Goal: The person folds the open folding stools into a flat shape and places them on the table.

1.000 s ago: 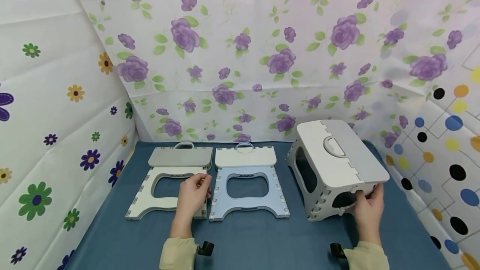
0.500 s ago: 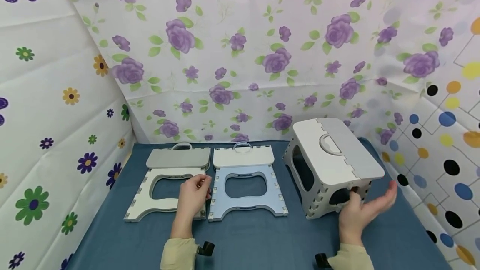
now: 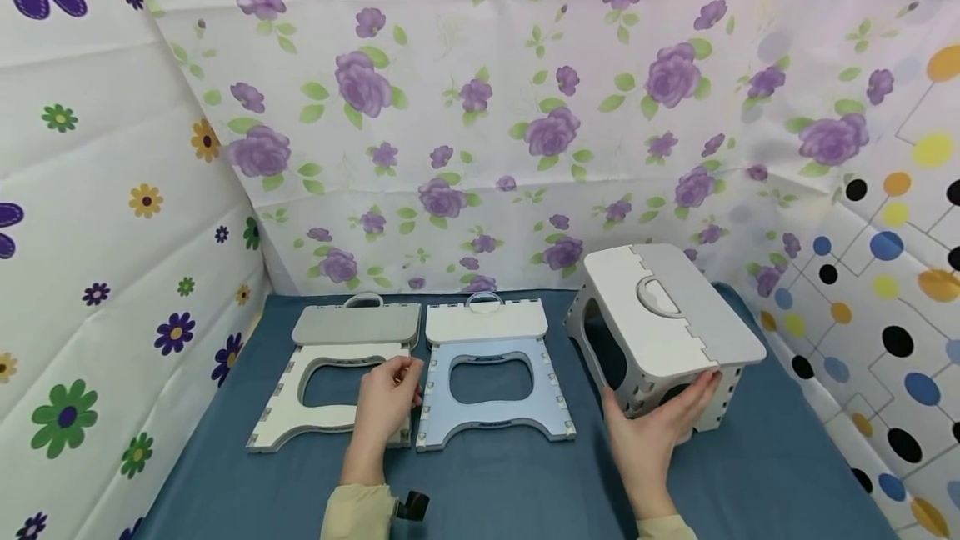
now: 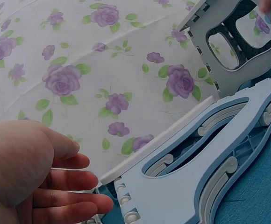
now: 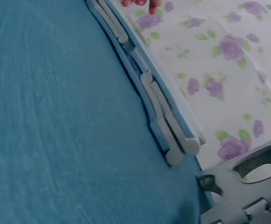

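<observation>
An unfolded grey-and-white folding step stool (image 3: 618,273) stands at the right in the head view. My right hand (image 3: 648,444) touches its front end, with spread fingers on the seat's front edge and the thumb by the left corner of the leg panel. My left hand (image 3: 384,398), fingers loosely bent and holding nothing, hovers at the right side of a folded cream stool with a grey seat (image 3: 356,325). Beside it lies a folded light-blue stool with a white seat (image 3: 487,320). In the left wrist view, the left hand (image 4: 42,177) is near the blue stool (image 4: 177,198).
A blue cloth (image 3: 510,498) covers the table. Behind it hangs a floral curtain (image 3: 442,107), with a flower-print cloth (image 3: 112,273) at the left and a dotted cloth (image 3: 862,315) at the right. A black wrist mount (image 3: 412,507) sits by the left sleeve.
My right hand has let go of the stool's right front underside, passed along the front to the left, and now touches its front edge and left corner. My left hand stays put.
</observation>
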Motion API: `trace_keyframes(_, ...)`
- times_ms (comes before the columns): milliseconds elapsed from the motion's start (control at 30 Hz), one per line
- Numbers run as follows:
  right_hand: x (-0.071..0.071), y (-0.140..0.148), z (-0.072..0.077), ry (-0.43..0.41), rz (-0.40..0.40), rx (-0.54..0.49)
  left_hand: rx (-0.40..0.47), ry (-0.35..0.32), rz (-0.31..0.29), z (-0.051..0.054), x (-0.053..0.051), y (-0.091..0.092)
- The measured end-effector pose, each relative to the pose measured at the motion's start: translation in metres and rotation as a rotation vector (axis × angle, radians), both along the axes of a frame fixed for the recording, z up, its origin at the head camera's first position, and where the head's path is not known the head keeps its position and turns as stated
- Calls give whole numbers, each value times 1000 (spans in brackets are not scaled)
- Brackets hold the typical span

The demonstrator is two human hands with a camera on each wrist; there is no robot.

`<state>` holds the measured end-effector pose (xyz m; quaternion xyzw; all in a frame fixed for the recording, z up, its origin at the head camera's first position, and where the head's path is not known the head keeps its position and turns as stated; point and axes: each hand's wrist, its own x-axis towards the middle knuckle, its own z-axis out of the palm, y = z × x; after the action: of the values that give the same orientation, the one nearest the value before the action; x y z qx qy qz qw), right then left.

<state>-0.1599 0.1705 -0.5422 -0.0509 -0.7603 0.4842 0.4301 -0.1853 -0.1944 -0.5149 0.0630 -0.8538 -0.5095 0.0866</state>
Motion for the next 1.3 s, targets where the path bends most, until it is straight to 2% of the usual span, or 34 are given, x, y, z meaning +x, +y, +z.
trace_keyframes(233, -11, 0, -8, 84, -84, 83, 14, 6, -7, -2, 1, 1)
trace_keyframes(533, -27, -7, -9, 69, -165, 72, 2, 28, -9, 1, -2, -2)
trace_keyframes(633, -29, -7, -9, 72, -166, 65, 4, 30, -10, 1, -1, -1)
trace_keyframes(800, -29, -1, -10, 65, -123, 20, 0, 23, 6, 0, -1, 0)
trace_keyframes(1033, -29, 25, -9, 66, -52, -17, 16, 19, 1, -2, 1, 2)
trace_keyframes(1100, -28, 29, -4, 84, -31, -18, 19, 17, -1, -2, 1, 3)
trace_keyframes(1200, -27, 40, -3, 113, 27, -24, 22, 13, -4, -1, 0, 3)
trace_keyframes(1300, -25, 52, -5, 117, 142, -62, 16, 13, -5, 0, 1, 3)
